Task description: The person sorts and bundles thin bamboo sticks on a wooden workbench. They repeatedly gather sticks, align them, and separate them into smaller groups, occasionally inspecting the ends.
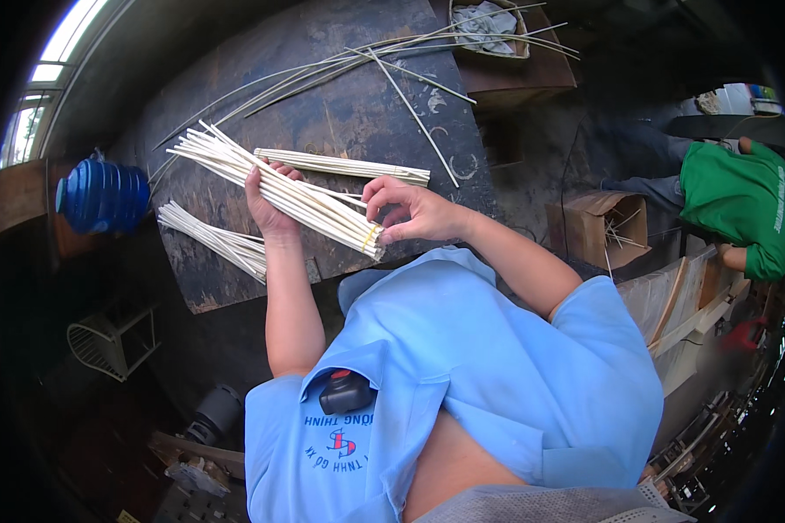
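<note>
My left hand (273,202) is closed around a bundle of thin pale sticks (292,193), its fingers coming over the far side. The bundle is tilted, its loose end fanning out to the upper left. A yellow band (371,237) goes round the near right end. There my right hand (417,212) has its fingers curled, with the thumb against the banded end; whatever is between the fingertips is too small to make out. Behind the bundle, a second row of pale sticks (349,164) lies on the dark table. Another pile of sticks (214,240) rests left of my left forearm.
Long, thin bent rods (323,65) stretch across the worn table (235,96). At the far edge is a box with grey cloth (484,22). A blue water jug (103,193) stands left, a cardboard box of sticks (595,222) right. Beyond it is a person in a green shirt (733,205).
</note>
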Demonstrator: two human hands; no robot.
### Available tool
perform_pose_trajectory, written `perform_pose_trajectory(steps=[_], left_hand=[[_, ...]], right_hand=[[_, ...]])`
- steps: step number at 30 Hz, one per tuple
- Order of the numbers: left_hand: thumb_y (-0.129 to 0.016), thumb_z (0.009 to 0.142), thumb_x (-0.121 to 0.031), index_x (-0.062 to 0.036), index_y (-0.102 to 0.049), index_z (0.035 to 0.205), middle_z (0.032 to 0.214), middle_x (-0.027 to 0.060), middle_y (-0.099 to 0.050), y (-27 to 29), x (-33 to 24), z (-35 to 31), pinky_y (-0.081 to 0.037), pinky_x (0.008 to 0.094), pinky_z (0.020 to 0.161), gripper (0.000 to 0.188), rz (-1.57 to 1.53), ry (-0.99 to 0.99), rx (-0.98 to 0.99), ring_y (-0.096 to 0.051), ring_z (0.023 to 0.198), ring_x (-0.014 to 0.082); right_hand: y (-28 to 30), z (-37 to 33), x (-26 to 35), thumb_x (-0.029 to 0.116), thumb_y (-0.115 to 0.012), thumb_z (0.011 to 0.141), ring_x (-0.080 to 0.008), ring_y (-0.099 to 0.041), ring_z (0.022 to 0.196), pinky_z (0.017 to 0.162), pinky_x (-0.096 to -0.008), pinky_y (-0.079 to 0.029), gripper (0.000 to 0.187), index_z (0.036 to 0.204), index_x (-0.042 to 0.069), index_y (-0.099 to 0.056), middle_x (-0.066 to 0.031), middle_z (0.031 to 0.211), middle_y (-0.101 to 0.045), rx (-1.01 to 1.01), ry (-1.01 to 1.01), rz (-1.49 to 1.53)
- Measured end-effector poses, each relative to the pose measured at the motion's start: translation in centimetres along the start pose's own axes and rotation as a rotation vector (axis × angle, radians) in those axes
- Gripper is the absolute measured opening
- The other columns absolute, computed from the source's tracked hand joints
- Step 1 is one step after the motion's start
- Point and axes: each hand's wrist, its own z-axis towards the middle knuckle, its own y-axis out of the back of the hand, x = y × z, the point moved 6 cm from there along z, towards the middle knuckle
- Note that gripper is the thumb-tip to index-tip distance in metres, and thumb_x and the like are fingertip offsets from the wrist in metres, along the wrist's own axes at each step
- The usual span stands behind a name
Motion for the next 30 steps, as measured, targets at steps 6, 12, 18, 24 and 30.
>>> perform_pose_trajectory(steps=[6, 12, 18, 24, 30], left_hand=[[-0.064, 0.094, -0.021, 0.0017, -0.054, 0.115, 0.09, 0.0073, -0.054, 0.8, 0.5, -0.2, -0.049, 0.0341, 0.074, 0.032, 0.021, 0.052, -0.051, -0.054, 0.079, 0.0176], [-0.063, 0.093, -0.024, -0.0014, -0.055, 0.103, 0.087, 0.0101, -0.058, 3.5, -1.2, 0.2, -0.053, 0.0371, 0.072, 0.027, 0.094, -0.013, -0.19, -0.058, 0.075, 0.0205], [-0.061, 0.093, -0.023, 0.0007, -0.054, 0.095, 0.085, 0.0117, -0.057, 8.6, -10.5, -2.1, -0.05, 0.0373, 0.073, 0.025, 0.084, -0.217, -0.351, -0.055, 0.075, 0.0235], [-0.066, 0.094, -0.023, -0.0042, -0.056, 0.103, 0.091, 0.0103, -0.061, 10.3, -10.3, -5.3, -0.055, 0.0394, 0.08, 0.023, 0.306, -0.255, -0.466, -0.062, 0.082, 0.0224], [-0.069, 0.091, -0.019, -0.0082, -0.057, 0.113, 0.095, 0.0101, -0.064, 12.2, -7.6, -6.7, -0.056, 0.0419, 0.078, 0.027, 0.258, -0.204, -0.388, -0.064, 0.083, 0.0236]], right_hand=[[-0.1, 0.2, 0.1, 0.01, -0.08, 0.078, -0.015, -0.053, 0.102, 0.09, -0.0305, -0.048, 0.015, 0.09, 0.01, -0.07, -0.0007, 0.11, -0.049, 0.047, 0.028, -0.161], [-0.4, 1.2, -0.6, 0.009, -0.079, 0.079, -0.0124, -0.054, 0.087, 0.08, -0.0292, -0.047, 0.013, 0.084, 0.005, -0.067, -0.0004, 0.089, -0.053, 0.154, -0.009, -0.184], [-0.4, 0.3, -7.5, 0.011, -0.077, 0.082, -0.0121, -0.055, 0.072, 0.067, -0.0288, -0.047, 0.012, 0.082, 0.003, -0.067, -0.0011, 0.079, -0.059, 0.067, -0.232, -0.243], [-1.6, 5.6, -22.8, 0.013, -0.081, 0.078, -0.013, -0.062, 0.065, 0.062, -0.0322, -0.051, 0.012, 0.078, 0.005, -0.072, -0.0044, 0.069, -0.068, -0.223, -0.712, -0.386], [-1.9, 9.4, -26.9, 0.012, -0.071, 0.09, -0.0143, -0.063, 0.067, 0.059, -0.0308, -0.053, 0.029, 0.116, 0.0, -0.068, -0.0058, 0.089, -0.069, -0.28, -0.688, -0.335]])
